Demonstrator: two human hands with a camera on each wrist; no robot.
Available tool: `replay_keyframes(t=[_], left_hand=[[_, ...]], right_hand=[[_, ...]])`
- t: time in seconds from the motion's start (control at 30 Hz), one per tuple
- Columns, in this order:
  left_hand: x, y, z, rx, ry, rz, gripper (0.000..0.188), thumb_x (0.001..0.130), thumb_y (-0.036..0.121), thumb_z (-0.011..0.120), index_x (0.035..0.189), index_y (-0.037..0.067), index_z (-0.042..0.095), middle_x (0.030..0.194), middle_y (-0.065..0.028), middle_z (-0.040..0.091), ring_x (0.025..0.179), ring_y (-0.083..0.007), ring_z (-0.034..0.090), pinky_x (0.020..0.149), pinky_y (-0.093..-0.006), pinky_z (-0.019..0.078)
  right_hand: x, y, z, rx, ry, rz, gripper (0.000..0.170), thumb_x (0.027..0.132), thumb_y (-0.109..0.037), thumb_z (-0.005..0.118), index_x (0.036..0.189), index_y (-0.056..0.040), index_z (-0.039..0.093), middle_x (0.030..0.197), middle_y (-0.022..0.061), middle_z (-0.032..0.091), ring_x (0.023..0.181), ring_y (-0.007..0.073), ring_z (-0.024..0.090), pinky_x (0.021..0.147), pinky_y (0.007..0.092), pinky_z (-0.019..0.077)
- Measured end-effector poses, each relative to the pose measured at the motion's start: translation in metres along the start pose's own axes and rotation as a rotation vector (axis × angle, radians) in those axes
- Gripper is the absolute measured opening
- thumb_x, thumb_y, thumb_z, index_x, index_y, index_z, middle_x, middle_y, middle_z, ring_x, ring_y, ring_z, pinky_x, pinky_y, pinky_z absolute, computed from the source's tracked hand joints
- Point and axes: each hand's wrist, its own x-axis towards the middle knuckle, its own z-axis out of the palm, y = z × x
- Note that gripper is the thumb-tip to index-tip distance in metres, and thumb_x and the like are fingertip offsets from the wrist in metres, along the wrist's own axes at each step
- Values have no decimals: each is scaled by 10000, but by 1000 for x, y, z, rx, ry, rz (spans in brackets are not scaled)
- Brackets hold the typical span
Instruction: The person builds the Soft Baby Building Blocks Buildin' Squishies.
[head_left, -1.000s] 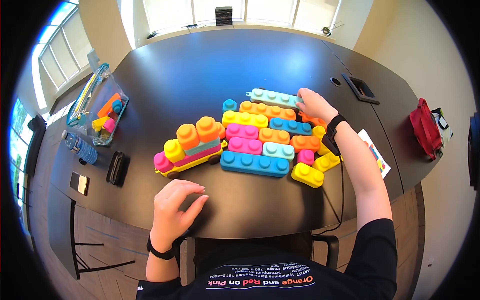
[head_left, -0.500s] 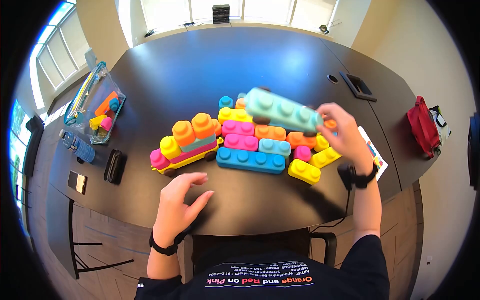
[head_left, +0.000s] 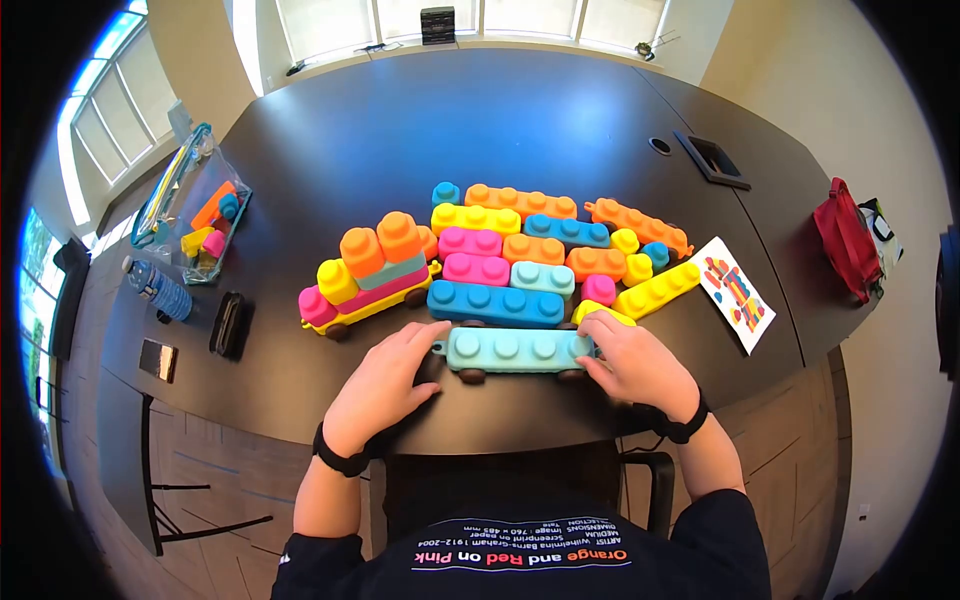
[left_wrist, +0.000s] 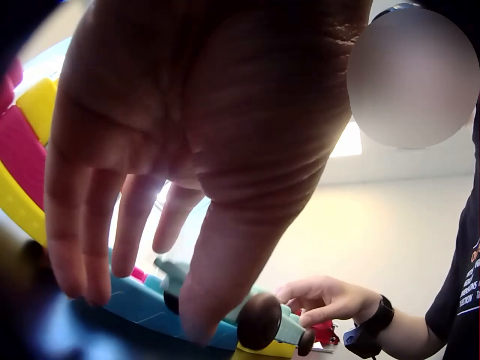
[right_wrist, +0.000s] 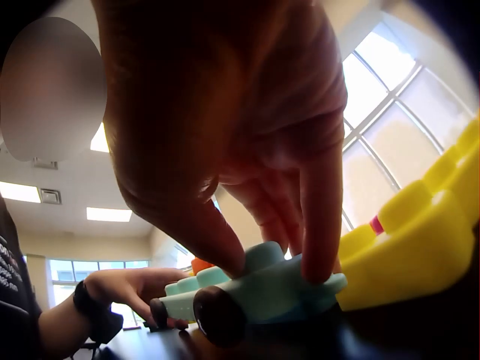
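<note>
Pinching the right end of a mint-green wheeled block car (head_left: 505, 350) with the right hand (head_left: 645, 367), just below centre in the head frame, at the near side of the tabletop (head_left: 400, 130). Curving the left hand (head_left: 378, 385), relaxed and unclenched, about the hitch (head_left: 438, 347) at the car's left end; cannot tell whether touching. Just beyond, can see a blue four-stud block (head_left: 495, 305) fronting rows of coloured blocks (head_left: 534, 249); left of centre, a yellow-based wheeled car (head_left: 376, 313) stacked with blocks; right of centre, a printed card (head_left: 737, 294). Farther off, can see a clear zip bag (head_left: 204, 158) at upper left.
</note>
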Motion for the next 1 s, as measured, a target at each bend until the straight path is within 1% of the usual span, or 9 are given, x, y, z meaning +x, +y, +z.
replay_keyframes(t=[0.1,0.23,0.5,0.57,0.7,0.77,0.8,0.93,1.0], left_hand=[[4,3,4,24,35,80,684,819,96,856,1441,69,572,1291,-157,644,1127,-380,662,977,-433,545],[11,9,10,25,62,82,596,844,146,850,1389,68,620,1262,-158,655,1119,-392,660,967,-441,546],[11,10,17,113,29,-2,534,869,214,836,1350,94,640,1067,-144,662,1012,-378,677,875,-469,561],[10,11,17,121,27,-10,534,867,218,838,1348,97,641,1066,-145,661,1013,-376,677,876,-467,561],[10,9,17,143,34,-2,531,865,223,839,1345,102,644,1055,-142,657,1006,-372,681,877,-465,563],[10,9,16,143,13,-18,529,868,225,839,1343,95,646,1095,-142,664,1035,-375,672,892,-459,557],[10,9,16,142,-9,-35,526,871,227,839,1341,88,647,1136,-142,670,1064,-378,664,907,-453,550],[13,16,7,144,76,29,517,872,216,838,1334,81,649,1171,-146,673,1120,-370,649,961,-450,537],[18,20,-4,99,127,31,498,873,205,836,1315,66,654,1203,-150,673,1158,-367,634,999,-450,524]], right_hand=[[0,3,6,-26,4,-6,283,946,-133,708,1154,0,570,1089,190,610,957,423,656,816,474,553],[0,2,7,-35,-7,12,279,951,-135,708,1158,-6,571,1081,188,603,964,420,659,816,477,556],[1,7,3,-64,-21,-29,255,945,-143,723,1132,-29,592,1088,159,610,982,389,662,808,460,562],[2,10,1,-69,-6,-36,279,917,-173,774,1130,-51,642,1083,116,659,952,370,684,784,442,568],[12,14,-13,-6,53,-23,299,908,-205,797,1131,-49,671,1064,117,686,959,357,688,815,429,567],[20,24,-23,-30,205,-65,286,921,-229,777,1101,-35,669,1014,143,681,939,365,678,813,455,555],[25,27,-30,-77,164,8,277,919,-234,777,1096,-39,692,1006,143,688,949,351,678,859,454,540],[43,50,-48,-197,189,38,290,919,-254,775,1117,-50,717,1029,131,710,1004,316,681,958,450,501],[57,66,-49,-234,229,-11,275,917,-248,778,1101,-50,726,1027,130,723,998,317,687,960,450,501]])
